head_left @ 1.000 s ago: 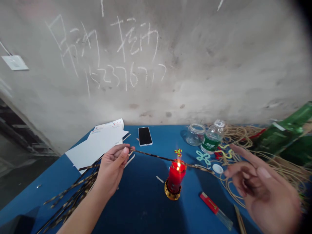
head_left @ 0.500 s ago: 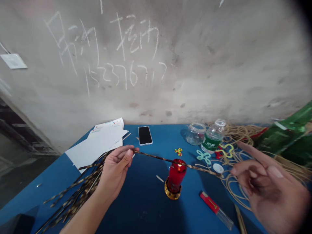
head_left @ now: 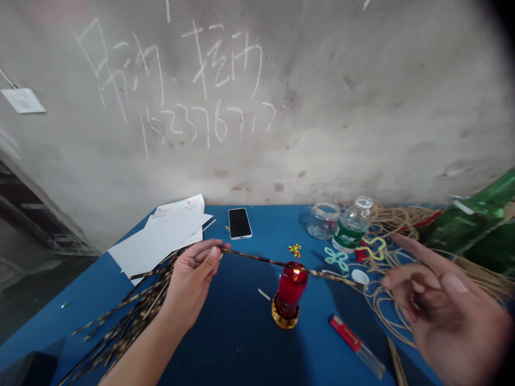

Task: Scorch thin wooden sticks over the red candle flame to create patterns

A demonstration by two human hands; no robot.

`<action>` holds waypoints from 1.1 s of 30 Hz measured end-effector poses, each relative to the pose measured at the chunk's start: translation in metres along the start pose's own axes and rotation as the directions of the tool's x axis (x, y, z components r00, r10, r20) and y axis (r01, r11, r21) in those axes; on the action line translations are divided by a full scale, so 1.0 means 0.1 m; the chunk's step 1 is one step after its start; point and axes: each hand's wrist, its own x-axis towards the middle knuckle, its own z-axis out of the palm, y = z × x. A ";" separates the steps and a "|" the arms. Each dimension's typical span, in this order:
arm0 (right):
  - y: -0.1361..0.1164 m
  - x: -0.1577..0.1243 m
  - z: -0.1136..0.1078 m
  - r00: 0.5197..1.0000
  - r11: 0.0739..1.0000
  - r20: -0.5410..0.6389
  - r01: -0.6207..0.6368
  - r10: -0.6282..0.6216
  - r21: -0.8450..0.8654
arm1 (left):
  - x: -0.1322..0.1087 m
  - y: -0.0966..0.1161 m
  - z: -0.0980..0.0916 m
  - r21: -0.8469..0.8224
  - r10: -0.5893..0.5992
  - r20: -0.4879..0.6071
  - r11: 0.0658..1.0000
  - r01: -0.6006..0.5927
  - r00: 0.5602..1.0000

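Note:
A thin, dark-mottled stick [head_left: 253, 257] is pinched at its left end between the thumb and fingers of my left hand [head_left: 197, 273]. Its middle crosses just over the flame of a red candle [head_left: 290, 292] on a gold base. The stick's right end stops short of my right hand [head_left: 442, 305], which has its index finger stretched out and the other fingers curled, with nothing seen in it. Beneath my left forearm lies a bundle of similar scorched sticks [head_left: 132, 316].
White papers [head_left: 156, 236] and a phone [head_left: 240, 223] lie toward the wall. A glass jar [head_left: 322, 221], a water bottle [head_left: 352, 225], coiled cord [head_left: 386, 305] and green bottles [head_left: 462, 225] stand or lie at right. A red lighter [head_left: 346, 332] and tweezers [head_left: 396, 362] are nearer.

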 end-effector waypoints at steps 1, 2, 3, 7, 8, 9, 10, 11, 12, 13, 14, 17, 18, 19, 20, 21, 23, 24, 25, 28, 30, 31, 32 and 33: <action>0.00 0.00 0.00 1.000 1.000 0.000 0.000 0.000 -0.001 | 0.00 0.00 0.00 0.002 0.002 0.004 1.000 -0.002 1.000; 0.00 0.00 0.00 1.000 1.000 -0.002 0.000 0.000 -0.002 | 0.00 0.01 0.00 0.005 0.005 0.010 1.000 -0.005 1.000; 0.00 0.00 -0.01 1.000 1.000 -0.003 0.003 -0.003 -0.003 | 0.00 0.01 0.00 0.007 0.007 0.017 1.000 -0.007 1.000; 0.00 0.01 -0.01 1.000 1.000 0.007 0.008 -0.008 0.003 | 0.00 0.01 0.00 0.001 0.016 0.028 1.000 -0.016 0.999; -0.01 0.01 -0.01 1.000 1.000 0.010 0.000 0.000 0.005 | 0.00 0.01 0.00 -0.002 0.016 0.025 1.000 -0.016 1.000; -0.01 0.01 -0.01 1.000 1.000 0.009 -0.004 0.004 0.004 | 0.00 0.00 0.00 -0.005 0.014 0.020 1.000 -0.014 1.000; -0.01 0.01 -0.01 1.000 1.000 0.005 -0.001 0.001 0.004 | 0.00 0.00 0.00 -0.007 0.011 0.014 1.000 -0.011 1.000; -0.01 0.01 -0.01 1.000 1.000 0.001 0.003 -0.003 0.002 | 0.00 0.00 0.00 -0.009 0.008 0.009 1.000 -0.008 1.000; -0.01 0.01 -0.01 1.000 1.000 0.002 0.007 -0.007 0.002 | 0.00 -0.01 0.00 -0.009 0.007 0.004 1.000 -0.007 1.000; 0.00 0.00 -0.01 1.000 1.000 0.007 0.011 -0.011 0.002 | 0.00 -0.01 0.00 -0.010 0.006 0.001 1.000 -0.006 1.000; 0.00 0.00 -0.02 1.000 1.000 0.012 0.009 -0.009 0.001 | 0.00 -0.01 0.00 -0.010 0.007 -0.001 1.000 -0.007 1.000; 0.03 0.00 -0.04 1.000 1.000 0.025 -0.002 0.002 -0.007 | 0.00 -0.02 -0.01 -0.004 0.006 0.001 1.000 -0.006 1.000; 0.03 0.01 -0.04 1.000 1.000 0.023 0.003 -0.003 -0.008 | 0.00 -0.02 -0.01 -0.001 0.006 0.004 1.000 -0.006 1.000; 0.04 0.01 -0.04 1.000 1.000 0.022 0.007 -0.007 -0.008 | 0.00 -0.02 -0.01 0.001 0.007 0.009 1.000 -0.007 1.000; 0.04 0.01 -0.05 1.000 1.000 0.022 0.010 -0.010 -0.004 | 0.00 -0.02 -0.02 0.001 0.008 0.015 1.000 -0.008 1.000; 0.04 0.01 -0.04 1.000 1.000 0.022 0.009 -0.009 -0.001 | 0.00 -0.02 -0.02 0.000 0.006 0.019 1.000 -0.006 1.000; 0.03 0.01 -0.03 1.000 1.000 0.019 -0.012 0.012 0.002 | 0.00 -0.02 -0.02 -0.007 0.001 0.022 1.000 -0.001 1.000; 0.02 0.01 -0.02 1.000 1.000 0.013 -0.017 0.017 0.002 | 0.00 -0.02 -0.01 -0.009 -0.001 0.020 1.000 0.002 1.000; 0.01 0.01 -0.01 1.000 1.000 0.005 -0.015 0.015 0.001 | 0.00 -0.02 -0.01 -0.010 -0.002 0.018 1.000 0.002 1.000; 0.00 0.01 0.01 1.000 1.000 -0.008 0.014 -0.014 0.002 | -0.01 -0.01 0.02 -0.009 0.001 0.022 1.000 -0.001 1.000; 0.00 0.01 0.02 1.000 1.000 -0.004 0.022 -0.022 0.008 | -0.03 0.00 0.03 -0.010 -0.001 0.021 1.000 0.001 1.000; 0.01 0.02 0.02 1.000 1.000 -0.002 0.024 -0.024 0.011 | -0.03 0.00 0.03 -0.010 -0.004 0.020 1.000 0.004 1.000; 0.01 0.02 0.01 1.000 1.000 0.003 0.023 -0.023 0.012 | -0.04 0.00 0.03 -0.009 -0.003 0.019 1.000 0.003 1.000; 0.02 0.02 0.00 1.000 1.000 0.008 0.023 -0.023 0.012 | -0.04 0.00 0.03 -0.006 -0.001 0.020 1.000 0.001 1.000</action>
